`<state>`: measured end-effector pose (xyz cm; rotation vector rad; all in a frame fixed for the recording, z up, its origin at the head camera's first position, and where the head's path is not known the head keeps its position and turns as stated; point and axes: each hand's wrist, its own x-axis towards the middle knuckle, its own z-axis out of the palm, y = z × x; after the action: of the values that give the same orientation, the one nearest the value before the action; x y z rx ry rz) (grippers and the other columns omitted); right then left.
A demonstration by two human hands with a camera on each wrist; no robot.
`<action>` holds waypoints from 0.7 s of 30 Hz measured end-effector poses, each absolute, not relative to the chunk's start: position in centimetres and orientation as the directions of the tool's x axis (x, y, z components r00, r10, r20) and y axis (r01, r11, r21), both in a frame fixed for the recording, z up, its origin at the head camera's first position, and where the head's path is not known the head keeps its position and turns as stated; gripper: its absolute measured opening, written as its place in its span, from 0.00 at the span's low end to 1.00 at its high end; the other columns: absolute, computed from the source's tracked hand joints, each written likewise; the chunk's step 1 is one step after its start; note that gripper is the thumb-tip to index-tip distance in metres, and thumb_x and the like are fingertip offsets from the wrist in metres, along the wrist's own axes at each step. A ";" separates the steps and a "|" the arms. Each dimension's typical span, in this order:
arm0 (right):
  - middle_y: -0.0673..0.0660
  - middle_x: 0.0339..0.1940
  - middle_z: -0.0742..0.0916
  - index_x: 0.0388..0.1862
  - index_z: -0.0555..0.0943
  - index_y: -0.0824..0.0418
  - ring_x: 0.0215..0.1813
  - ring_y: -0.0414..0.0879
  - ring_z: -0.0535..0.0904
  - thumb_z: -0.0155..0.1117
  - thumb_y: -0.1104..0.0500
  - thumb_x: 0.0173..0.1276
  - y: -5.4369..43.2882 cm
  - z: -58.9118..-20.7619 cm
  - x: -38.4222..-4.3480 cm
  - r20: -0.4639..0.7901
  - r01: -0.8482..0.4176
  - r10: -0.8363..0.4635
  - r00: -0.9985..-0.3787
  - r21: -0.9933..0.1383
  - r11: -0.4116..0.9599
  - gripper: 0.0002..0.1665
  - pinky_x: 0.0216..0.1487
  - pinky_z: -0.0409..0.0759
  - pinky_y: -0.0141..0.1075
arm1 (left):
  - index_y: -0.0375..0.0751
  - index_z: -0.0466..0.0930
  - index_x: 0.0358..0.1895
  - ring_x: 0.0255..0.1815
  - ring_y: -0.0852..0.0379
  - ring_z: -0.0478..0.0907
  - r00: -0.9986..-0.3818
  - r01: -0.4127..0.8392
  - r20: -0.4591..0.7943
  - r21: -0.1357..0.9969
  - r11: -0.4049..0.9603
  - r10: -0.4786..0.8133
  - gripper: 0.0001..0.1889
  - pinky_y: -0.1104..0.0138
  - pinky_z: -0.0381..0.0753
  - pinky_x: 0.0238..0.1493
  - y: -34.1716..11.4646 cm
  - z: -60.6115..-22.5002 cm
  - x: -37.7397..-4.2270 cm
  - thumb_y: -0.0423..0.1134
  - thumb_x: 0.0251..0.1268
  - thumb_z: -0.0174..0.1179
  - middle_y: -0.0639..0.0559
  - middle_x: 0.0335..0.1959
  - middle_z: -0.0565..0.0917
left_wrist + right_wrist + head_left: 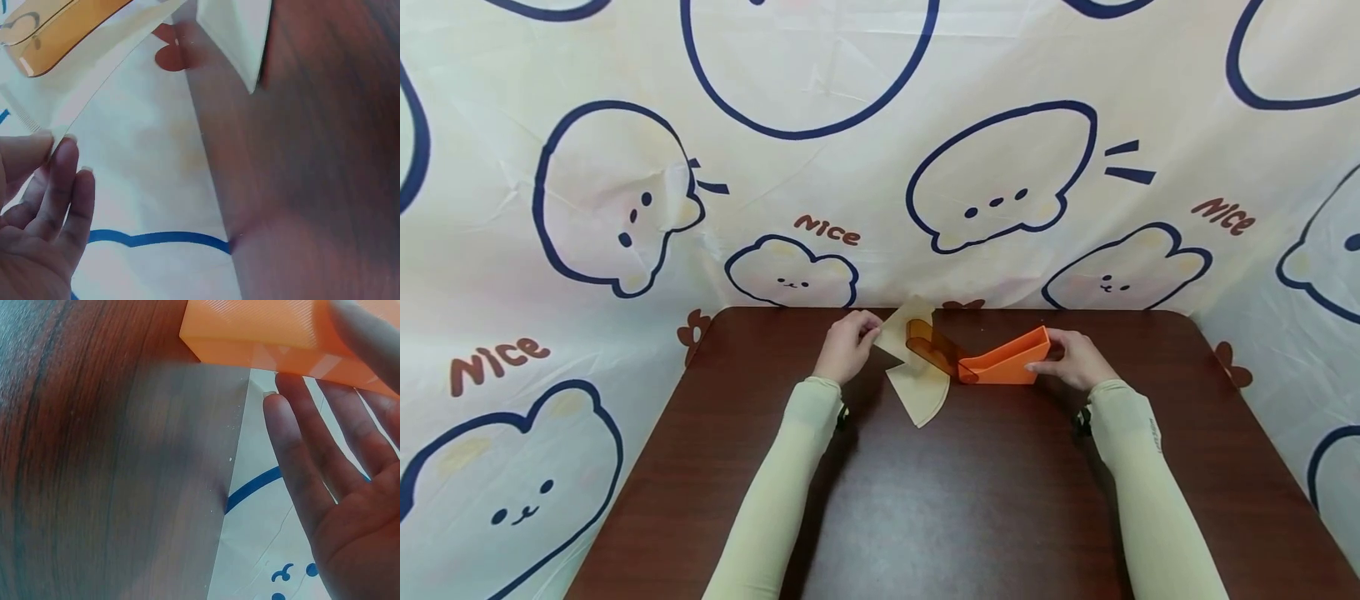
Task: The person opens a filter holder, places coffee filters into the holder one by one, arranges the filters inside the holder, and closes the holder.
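Note:
My left hand pinches the left corner of a cream paper coffee filter between thumb and fingertips. In the left wrist view the pinched filter shows a crimped edge. A second cream fan-shaped piece lies just below, its curved edge toward the front; whether the two are joined I cannot tell. An amber see-through lid crosses over the paper and meets the left end of an orange open-topped box. My right hand holds that box by its right end, thumb in front, fingers behind.
A dark brown wooden table carries everything. Its back edge meets a pale cloth printed with blue cartoon outlines, which also hangs along both sides. Dark bands are on both wrists.

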<state>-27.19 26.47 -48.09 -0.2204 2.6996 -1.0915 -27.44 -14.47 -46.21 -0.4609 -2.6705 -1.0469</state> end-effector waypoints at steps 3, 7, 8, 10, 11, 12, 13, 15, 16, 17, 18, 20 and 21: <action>0.63 0.60 0.85 0.68 0.78 0.59 0.59 0.61 0.75 0.77 0.48 0.65 26.5 -48.2 -27.3 -0.150 -0.056 -0.223 -0.963 -0.699 0.713 0.36 0.73 0.65 0.69 | 0.41 0.85 0.47 0.43 0.49 0.81 -0.929 0.349 0.333 0.642 0.683 0.161 0.05 0.55 0.85 0.51 -14.6 -45.6 -27.4 0.34 0.74 0.63 0.46 0.42 0.85; 0.62 0.58 0.85 0.67 0.78 0.59 0.57 0.61 0.75 0.78 0.49 0.65 26.5 -48.2 -27.4 -0.147 -0.058 -0.223 -0.964 -0.700 0.712 0.35 0.71 0.68 0.67 | 0.40 0.84 0.48 0.42 0.48 0.81 -0.914 0.368 0.387 0.658 0.657 0.125 0.05 0.56 0.85 0.49 -14.9 -44.9 -27.4 0.35 0.75 0.62 0.45 0.42 0.85; 0.63 0.58 0.85 0.67 0.78 0.59 0.57 0.61 0.75 0.77 0.49 0.65 26.5 -48.2 -27.4 -0.145 -0.061 -0.226 -0.963 -0.700 0.712 0.35 0.70 0.69 0.67 | 0.39 0.84 0.48 0.42 0.48 0.81 -0.904 0.383 0.410 0.654 0.652 0.120 0.05 0.55 0.85 0.48 -14.9 -44.8 -27.4 0.35 0.76 0.62 0.44 0.42 0.85; 0.63 0.58 0.85 0.67 0.78 0.59 0.56 0.60 0.76 0.77 0.49 0.66 26.4 -48.2 -27.5 -0.142 -0.065 -0.227 -0.963 -0.698 0.713 0.35 0.69 0.71 0.66 | 0.38 0.83 0.47 0.41 0.47 0.81 -0.884 0.414 0.453 0.643 0.645 0.116 0.05 0.55 0.84 0.47 -15.0 -44.5 -27.5 0.35 0.76 0.61 0.43 0.41 0.85; 0.63 0.57 0.85 0.67 0.78 0.59 0.56 0.60 0.76 0.77 0.49 0.66 26.4 -48.3 -27.5 -0.141 -0.065 -0.225 -0.964 -0.697 0.714 0.34 0.68 0.72 0.65 | 0.38 0.83 0.47 0.41 0.47 0.81 -0.875 0.425 0.470 0.638 0.642 0.112 0.05 0.56 0.84 0.47 -15.1 -44.5 -27.5 0.35 0.76 0.60 0.43 0.40 0.85; 0.63 0.57 0.85 0.67 0.78 0.59 0.56 0.60 0.76 0.77 0.49 0.66 26.4 -48.3 -27.5 -0.140 -0.067 -0.227 -0.964 -0.696 0.715 0.34 0.68 0.73 0.65 | 0.37 0.83 0.47 0.41 0.48 0.81 -0.868 0.435 0.484 0.635 0.639 0.110 0.05 0.56 0.83 0.46 -15.1 -44.3 -27.5 0.35 0.77 0.60 0.43 0.40 0.85; 0.63 0.57 0.85 0.67 0.78 0.59 0.56 0.60 0.76 0.77 0.49 0.66 26.4 -48.3 -27.5 -0.141 -0.066 -0.226 -0.964 -0.695 0.716 0.34 0.68 0.73 0.65 | 0.37 0.83 0.47 0.41 0.48 0.81 -0.862 0.442 0.495 0.632 0.637 0.108 0.05 0.56 0.83 0.45 -15.1 -44.3 -27.5 0.35 0.77 0.60 0.44 0.40 0.85; 0.63 0.57 0.85 0.67 0.78 0.59 0.56 0.60 0.76 0.77 0.48 0.66 26.5 -48.2 -27.4 -0.141 -0.068 -0.228 -0.964 -0.694 0.717 0.34 0.68 0.72 0.65 | 0.37 0.83 0.47 0.41 0.48 0.81 -0.853 0.452 0.511 0.627 0.634 0.103 0.05 0.57 0.82 0.44 -15.0 -44.1 -27.5 0.35 0.77 0.60 0.44 0.40 0.85; 0.63 0.57 0.85 0.67 0.78 0.59 0.56 0.60 0.76 0.77 0.48 0.66 26.5 -48.3 -27.4 -0.141 -0.068 -0.228 -0.963 -0.694 0.717 0.34 0.68 0.72 0.65 | 0.37 0.83 0.47 0.40 0.48 0.81 -0.850 0.456 0.517 0.628 0.631 0.100 0.06 0.57 0.82 0.43 -15.0 -44.1 -27.4 0.35 0.77 0.60 0.44 0.40 0.85; 0.63 0.57 0.85 0.66 0.78 0.59 0.56 0.60 0.76 0.77 0.48 0.66 26.5 -48.3 -27.4 -0.141 -0.068 -0.228 -0.964 -0.695 0.716 0.34 0.68 0.72 0.65 | 0.37 0.83 0.48 0.40 0.48 0.81 -0.847 0.459 0.522 0.628 0.628 0.097 0.06 0.57 0.82 0.43 -14.9 -44.0 -27.4 0.35 0.77 0.60 0.44 0.40 0.85; 0.63 0.57 0.85 0.67 0.78 0.59 0.57 0.60 0.76 0.77 0.47 0.66 26.5 -48.3 -27.3 -0.140 -0.068 -0.228 -0.963 -0.697 0.714 0.34 0.68 0.72 0.66 | 0.37 0.83 0.48 0.40 0.48 0.81 -0.844 0.463 0.529 0.628 0.626 0.094 0.06 0.57 0.82 0.43 -14.9 -44.0 -27.3 0.35 0.77 0.60 0.43 0.40 0.85; 0.63 0.58 0.85 0.67 0.78 0.59 0.57 0.60 0.76 0.77 0.46 0.66 26.6 -48.3 -27.3 -0.134 -0.073 -0.231 -0.964 -0.697 0.713 0.35 0.68 0.72 0.66 | 0.37 0.83 0.48 0.41 0.48 0.81 -0.836 0.471 0.541 0.627 0.620 0.087 0.06 0.58 0.82 0.42 -14.8 -43.9 -27.2 0.35 0.77 0.60 0.43 0.41 0.85; 0.63 0.58 0.85 0.67 0.77 0.59 0.57 0.60 0.76 0.77 0.46 0.66 26.6 -48.4 -27.3 -0.133 -0.074 -0.232 -0.964 -0.701 0.709 0.36 0.68 0.72 0.65 | 0.37 0.83 0.48 0.41 0.48 0.81 -0.833 0.474 0.546 0.628 0.618 0.084 0.06 0.58 0.82 0.42 -14.8 -43.9 -27.2 0.35 0.77 0.60 0.43 0.41 0.85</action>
<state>-27.30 26.63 -48.37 -0.2459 2.7050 -1.0956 -27.21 -14.77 -43.87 -0.4404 -2.3731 -1.1126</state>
